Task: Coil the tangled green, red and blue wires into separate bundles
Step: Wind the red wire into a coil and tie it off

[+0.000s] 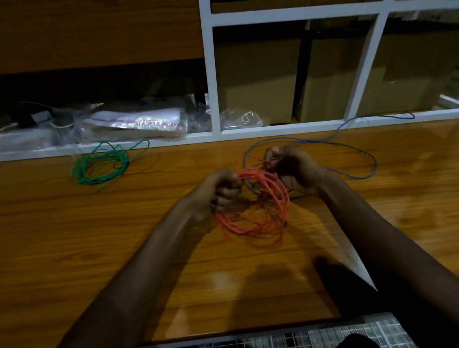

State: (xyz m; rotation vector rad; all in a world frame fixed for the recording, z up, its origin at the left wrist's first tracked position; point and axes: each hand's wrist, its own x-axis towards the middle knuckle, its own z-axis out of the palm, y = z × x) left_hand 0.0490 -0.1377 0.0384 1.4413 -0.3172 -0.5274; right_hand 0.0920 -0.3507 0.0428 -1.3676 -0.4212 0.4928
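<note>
A: Red wire (pixel 254 214)?
B: Looped into a rough coil, held up just above the wooden table (pixel 86 251) at centre, between both hands.

A: Left hand (pixel 221 189)?
B: Closed around the coil's upper left edge, fingers curled over the strands.

A: Right hand (pixel 295 171)?
B: Clamped as well, at the coil's upper right, pinching red strands together with blue wire (pixel 366 155). Hard to tell exactly which strands sit under which fingertip; too dark and blurred there.

A: Blue wire, then?
B: Loose, not coiled. Running from the right hand's grip out to the right in a wide loop across the table, with one long end trailing toward the white shelf frame (pixel 365 59) at the back. A few short blue bits crossing inside the red coil.

A: Green wire (pixel 99 167)?
B: Already in a coil, lying flat on the table at back left, well apart from both hands, loose ends sticking out toward the shelf edge.

A: Further out?
B: Clear plastic bags (pixel 134 122) in the left shelf opening, cardboard boxes (pixel 260 82) in the right compartments.
</note>
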